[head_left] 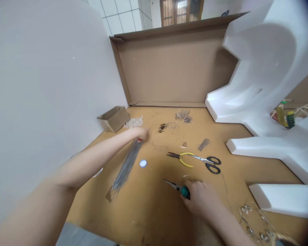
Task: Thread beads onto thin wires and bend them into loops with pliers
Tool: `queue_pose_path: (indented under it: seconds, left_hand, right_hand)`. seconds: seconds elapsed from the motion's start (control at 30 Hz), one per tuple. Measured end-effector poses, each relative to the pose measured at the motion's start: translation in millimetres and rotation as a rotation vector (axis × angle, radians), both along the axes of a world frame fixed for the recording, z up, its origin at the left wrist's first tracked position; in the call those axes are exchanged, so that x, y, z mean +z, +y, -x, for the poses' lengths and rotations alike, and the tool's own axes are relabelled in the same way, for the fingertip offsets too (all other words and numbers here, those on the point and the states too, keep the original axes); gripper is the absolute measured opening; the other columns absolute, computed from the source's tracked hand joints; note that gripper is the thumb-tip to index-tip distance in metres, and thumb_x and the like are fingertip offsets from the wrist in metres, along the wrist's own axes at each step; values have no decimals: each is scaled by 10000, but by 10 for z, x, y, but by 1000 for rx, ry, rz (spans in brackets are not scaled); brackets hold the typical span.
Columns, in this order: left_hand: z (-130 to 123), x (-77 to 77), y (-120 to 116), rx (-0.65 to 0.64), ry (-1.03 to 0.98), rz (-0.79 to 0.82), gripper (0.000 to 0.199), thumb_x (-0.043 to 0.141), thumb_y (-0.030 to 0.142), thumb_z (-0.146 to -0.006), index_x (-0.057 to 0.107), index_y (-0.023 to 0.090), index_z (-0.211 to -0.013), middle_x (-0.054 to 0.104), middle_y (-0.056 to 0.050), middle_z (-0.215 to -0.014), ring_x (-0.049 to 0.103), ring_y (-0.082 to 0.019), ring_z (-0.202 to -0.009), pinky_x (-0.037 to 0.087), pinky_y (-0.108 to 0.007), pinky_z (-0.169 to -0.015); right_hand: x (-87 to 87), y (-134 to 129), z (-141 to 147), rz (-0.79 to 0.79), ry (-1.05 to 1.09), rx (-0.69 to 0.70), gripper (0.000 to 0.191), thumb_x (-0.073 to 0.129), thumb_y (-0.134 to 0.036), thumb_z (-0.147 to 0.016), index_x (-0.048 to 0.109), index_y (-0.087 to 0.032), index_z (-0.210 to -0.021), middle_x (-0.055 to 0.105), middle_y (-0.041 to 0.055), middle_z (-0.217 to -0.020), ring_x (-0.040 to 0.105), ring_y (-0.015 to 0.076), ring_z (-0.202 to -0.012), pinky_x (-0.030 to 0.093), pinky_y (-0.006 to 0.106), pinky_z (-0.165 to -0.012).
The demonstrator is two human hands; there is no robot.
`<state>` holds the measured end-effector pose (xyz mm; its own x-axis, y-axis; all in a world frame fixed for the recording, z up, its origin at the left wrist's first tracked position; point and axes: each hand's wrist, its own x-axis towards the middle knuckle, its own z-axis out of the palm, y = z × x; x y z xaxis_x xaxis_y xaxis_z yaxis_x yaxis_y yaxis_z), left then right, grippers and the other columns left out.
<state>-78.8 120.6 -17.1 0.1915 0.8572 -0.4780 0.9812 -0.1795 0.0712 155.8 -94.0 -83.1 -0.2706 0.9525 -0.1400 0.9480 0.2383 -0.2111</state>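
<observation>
My left hand (pixel 142 134) reaches out over the far end of a long bundle of thin grey metal wires (pixel 127 165). Its fingers curl downward and look closed, but whatever they pinch is hidden; a small red spot shows beneath them. Needle-nose pliers (pixel 178 187) with green handles are gripped in my right hand (pixel 201 198), their jaws pointing left above the table. Beyond that hand lie yellow-handled pliers (pixel 187 160) and black-handled scissors (pixel 207 162), overlapping. A round blue-rimmed white disc (pixel 143 163) rests just right of the wires.
On the brown table (pixel 154 201) are a small cardboard box (pixel 114 119), clear beads (pixel 133 122), black rings (pixel 162 127), a pile of small metal pieces (pixel 184 116) and short wires (pixel 204 144). White foam (pixel 259 147) borders the right, cardboard (pixel 171 68) the back. Coiled wire pieces (pixel 256 222) lie near right.
</observation>
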Motion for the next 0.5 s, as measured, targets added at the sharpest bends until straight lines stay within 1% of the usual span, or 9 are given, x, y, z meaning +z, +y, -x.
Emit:
queue_pose_path:
  seconds: [0.1,0.2,0.27,0.37,0.43,0.5]
  left_hand:
    - [183,-129,-110,45,55,33,115,564,164,-567,571,105,-469,492,-48,-345,556,-191,-458,468,-306,-606]
    - [211,-261,-209,72,89,31,120,578,210,-574,607,94,-570,534,-63,-392,574,-198,-475,474,-310,-618]
    - [180,-348,-254,88,119,14,103,600,178,-540,611,85,-584,554,-90,-408,591,-226,-508,473,-343,-655]
    - [116,-454,-284,109,138,-33,131,606,98,-492,617,80,-621,585,-125,-453,619,-281,-637,453,-390,-736]
    - [90,-486,-279,127,130,-55,182,599,67,-474,624,78,-654,594,-133,-472,621,-306,-716,441,-403,-768]
    - [90,-479,-261,157,107,-34,184,597,71,-476,626,75,-657,585,-125,-452,625,-297,-695,453,-386,-749]
  right_hand:
    - [-8,-2,-1,-15,-8,11,169,477,-289,-721,606,-222,-808,684,77,-724,628,258,-681,290,285,-522]
    - [-4,-7,0,-30,-22,19,177,476,-299,-731,607,-228,-827,687,75,-736,629,258,-684,287,287,-526]
    - [-1,-9,-1,-30,-25,21,172,478,-312,-738,606,-231,-819,688,72,-738,630,258,-688,287,287,-530]
    - [-7,-9,-3,-34,-28,25,175,475,-329,-749,605,-234,-815,687,69,-725,632,255,-683,283,285,-528]
    - [-14,-8,-2,-38,-31,27,187,468,-345,-757,605,-234,-818,686,71,-717,633,256,-679,278,286,-524]
    - [-19,-5,2,-39,-34,31,191,468,-353,-758,604,-233,-818,685,72,-716,634,258,-679,275,286,-521]
